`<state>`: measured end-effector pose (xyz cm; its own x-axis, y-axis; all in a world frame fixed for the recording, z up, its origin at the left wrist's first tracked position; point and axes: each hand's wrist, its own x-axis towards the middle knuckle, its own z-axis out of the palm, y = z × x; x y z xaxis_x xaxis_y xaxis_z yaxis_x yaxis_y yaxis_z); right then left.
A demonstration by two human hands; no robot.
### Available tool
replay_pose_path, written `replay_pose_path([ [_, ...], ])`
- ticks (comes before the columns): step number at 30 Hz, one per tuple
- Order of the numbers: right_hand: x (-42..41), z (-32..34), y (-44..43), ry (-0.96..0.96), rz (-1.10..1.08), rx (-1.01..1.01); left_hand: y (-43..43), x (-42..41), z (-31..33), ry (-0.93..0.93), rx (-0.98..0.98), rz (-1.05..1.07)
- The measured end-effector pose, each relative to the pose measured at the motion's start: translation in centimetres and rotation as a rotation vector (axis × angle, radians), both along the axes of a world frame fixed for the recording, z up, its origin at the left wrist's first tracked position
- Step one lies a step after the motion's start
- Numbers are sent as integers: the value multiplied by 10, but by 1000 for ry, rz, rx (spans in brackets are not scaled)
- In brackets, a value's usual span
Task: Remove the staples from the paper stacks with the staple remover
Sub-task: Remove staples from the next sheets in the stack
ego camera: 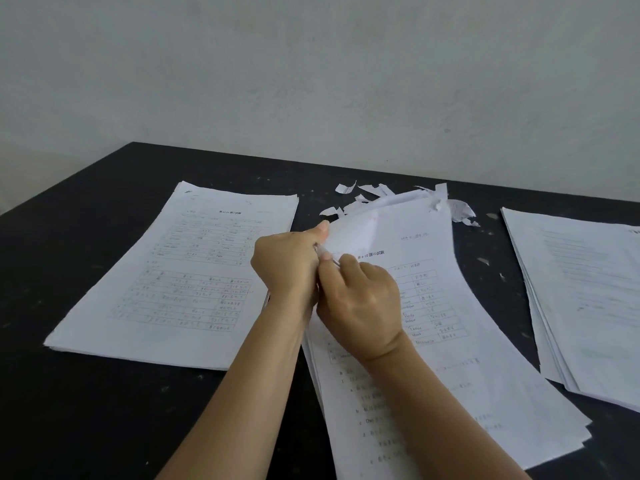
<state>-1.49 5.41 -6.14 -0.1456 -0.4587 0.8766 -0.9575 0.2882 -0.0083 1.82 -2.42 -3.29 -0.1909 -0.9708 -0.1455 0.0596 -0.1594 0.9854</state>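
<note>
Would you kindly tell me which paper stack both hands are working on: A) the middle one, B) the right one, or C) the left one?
A: the left hand pinches the lifted corner of the middle stack, where the right hand holds the staple remover.

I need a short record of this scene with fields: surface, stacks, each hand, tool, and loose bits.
surface: black table
stacks: left paper stack, middle paper stack, right paper stack, side by side
left hand: pinches the lifted top corner of the middle paper stack
right hand: curled at that corner
tool: staple remover in the right hand, only a metal tip visible
loose bits: torn paper scraps beyond the middle paper stack
</note>
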Motion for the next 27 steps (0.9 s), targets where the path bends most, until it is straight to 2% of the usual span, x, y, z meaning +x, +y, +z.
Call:
replay_pose_path([
  [4,1,-4,-2,-56,-17,-24,-3,-1,-5,9,-2,24],
  [8,-1,-7,-3,-283,95,-86,-5,-1,-3,50,25,6],
  [10,0,-7,0,-510,177,-104,-5,0,-1,51,34,-1],
  [13,1,-1,3,-968,245,-120,-7,2,0,41,18,2],
  [15,-3,3,-1,-1091,234,-136,-7,2,0,51,8,-4],
  [22,-13,16,-11,-896,199,62,-5,-2,-7,32,13,-62],
  [27,-20,13,-8,-922,233,15,-8,-1,-7,55,48,-71],
])
